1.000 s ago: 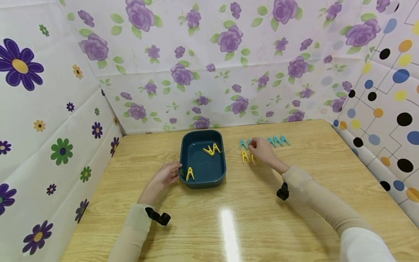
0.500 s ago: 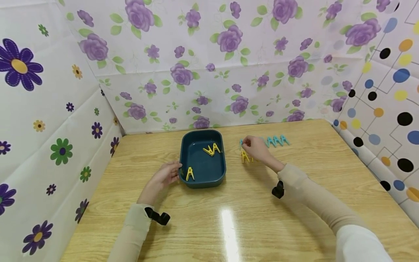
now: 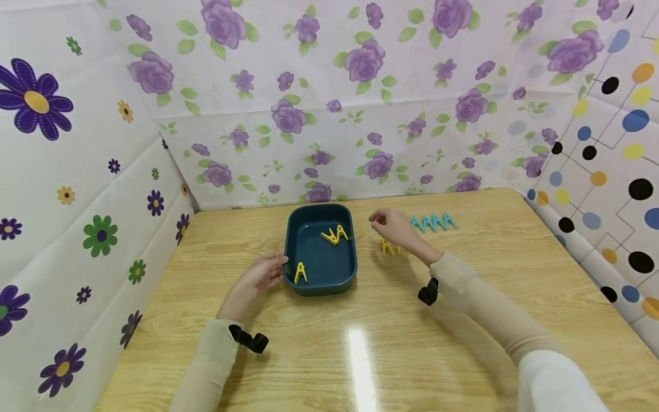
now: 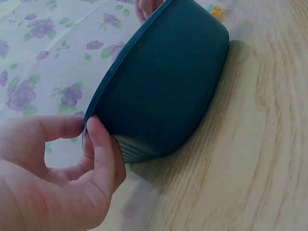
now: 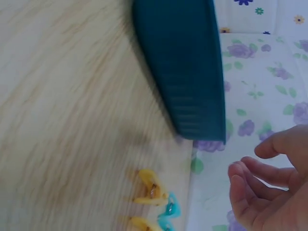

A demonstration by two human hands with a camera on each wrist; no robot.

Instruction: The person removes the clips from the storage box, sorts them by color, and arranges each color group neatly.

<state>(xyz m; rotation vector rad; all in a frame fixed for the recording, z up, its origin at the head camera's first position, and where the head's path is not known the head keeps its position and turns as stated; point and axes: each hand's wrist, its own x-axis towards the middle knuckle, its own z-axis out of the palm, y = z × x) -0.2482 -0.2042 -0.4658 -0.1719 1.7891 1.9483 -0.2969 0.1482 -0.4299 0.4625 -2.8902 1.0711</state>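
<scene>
My left hand pinches the rim of a dark teal rectangular tub between thumb and fingers; the left wrist view shows the tub's side close up. Inside the tub, near its left front corner, lies a yellow clothespin; another yellow clothespin and one beside it lie at the right. My right hand hovers right of the tub, nothing between its bent, parted fingers in the right wrist view. Beneath it lie a yellow clothespin and others partly hidden. A teal-blue clothespin lies in a row behind.
The wooden table meets a flower-printed cloth hung at the back. More patterned cloth lines the left and right sides. Each forearm carries a black wrist camera; one black camera is on the right sleeve.
My right hand has moved left along the clothespin rows toward the tub, uncovering more of the teal-blue ones, and its fingers have parted. My left hand stays at the rim.
</scene>
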